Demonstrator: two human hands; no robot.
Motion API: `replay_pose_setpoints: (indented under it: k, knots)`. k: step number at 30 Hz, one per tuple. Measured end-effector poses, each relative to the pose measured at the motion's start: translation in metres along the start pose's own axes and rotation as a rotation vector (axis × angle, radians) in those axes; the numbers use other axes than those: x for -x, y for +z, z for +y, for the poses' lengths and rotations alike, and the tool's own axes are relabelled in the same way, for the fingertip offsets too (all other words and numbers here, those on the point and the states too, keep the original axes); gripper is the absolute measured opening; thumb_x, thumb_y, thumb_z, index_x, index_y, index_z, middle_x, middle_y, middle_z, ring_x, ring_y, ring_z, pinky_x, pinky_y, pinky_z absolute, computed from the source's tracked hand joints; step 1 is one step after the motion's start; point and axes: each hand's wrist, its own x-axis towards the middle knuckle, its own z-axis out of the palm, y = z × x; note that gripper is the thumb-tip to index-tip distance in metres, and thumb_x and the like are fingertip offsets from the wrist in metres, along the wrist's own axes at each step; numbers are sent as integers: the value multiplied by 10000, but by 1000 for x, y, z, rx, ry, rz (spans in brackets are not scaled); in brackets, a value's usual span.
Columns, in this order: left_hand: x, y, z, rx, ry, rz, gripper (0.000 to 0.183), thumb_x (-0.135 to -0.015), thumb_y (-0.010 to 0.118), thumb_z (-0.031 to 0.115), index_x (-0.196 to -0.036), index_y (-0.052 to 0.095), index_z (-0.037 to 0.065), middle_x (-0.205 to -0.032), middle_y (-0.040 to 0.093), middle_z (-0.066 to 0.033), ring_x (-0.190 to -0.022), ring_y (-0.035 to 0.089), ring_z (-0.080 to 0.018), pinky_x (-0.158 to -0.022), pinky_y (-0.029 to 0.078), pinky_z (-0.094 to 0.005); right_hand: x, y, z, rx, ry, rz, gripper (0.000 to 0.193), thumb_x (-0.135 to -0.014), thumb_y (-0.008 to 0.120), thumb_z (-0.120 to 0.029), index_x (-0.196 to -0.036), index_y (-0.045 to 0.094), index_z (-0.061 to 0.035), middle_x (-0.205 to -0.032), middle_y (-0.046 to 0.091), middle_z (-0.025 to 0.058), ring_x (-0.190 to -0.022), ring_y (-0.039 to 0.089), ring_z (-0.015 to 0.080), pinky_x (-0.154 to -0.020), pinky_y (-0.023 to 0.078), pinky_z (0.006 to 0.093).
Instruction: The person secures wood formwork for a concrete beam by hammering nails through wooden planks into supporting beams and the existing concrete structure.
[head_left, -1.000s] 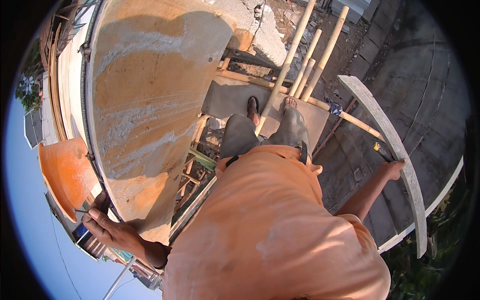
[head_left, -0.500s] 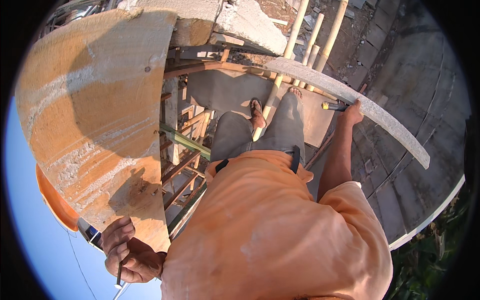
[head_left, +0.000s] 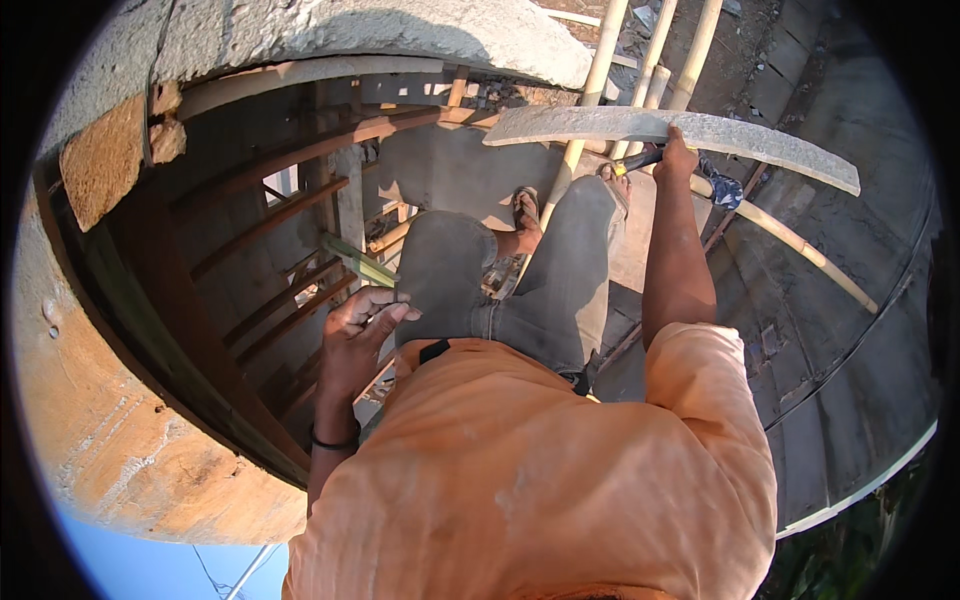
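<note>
My right hand (head_left: 677, 158) grips a long grey-white wooden board (head_left: 770, 143). The same hand also holds a tool by its black handle with a yellow end (head_left: 632, 163); the rest of the tool cannot be made out. My left hand (head_left: 365, 318) is closed in a pinch beside my left thigh. A nail showed in those fingers half a second ago; now it is almost wholly hidden by them.
Bamboo poles (head_left: 600, 62) rise ahead, and another pole (head_left: 800, 247) has patterned cloth (head_left: 727, 192) around it. A rough concrete edge (head_left: 330, 38) runs across the front left. An orange-brown panel (head_left: 130, 450) stands lower left. Wooden crosspieces (head_left: 265, 230) span the opening.
My left hand has moved from the lower left, by the panel, inward to my thigh. My right hand has shifted forward and left with the board, which lies more level. The view has turned.
</note>
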Motion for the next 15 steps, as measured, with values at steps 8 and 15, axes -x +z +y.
replay_pose_setpoints:
  k: [8, 15]
  knots:
    - [-166, 54, -130, -186, 74, 75, 149, -942, 622, 112, -1014, 646, -17, -914, 658, -39, -863, 588, -75, -807, 464, -222, -104, -51, 72, 202, 102, -266, 303, -854, 697, -82, -1093, 559, 46, -1051, 611, 149, -922, 647, 271, -732, 613, 419]
    - [-367, 122, -231, -70, 215, 176, 203, -932, 634, 175, -989, 642, -19, -856, 639, -12, -772, 528, -61, -712, 433, -224, -138, -73, 105, 336, 103, -401, 269, -870, 682, -93, -1059, 576, 64, -951, 641, 110, -803, 661, 200, -704, 607, 301]
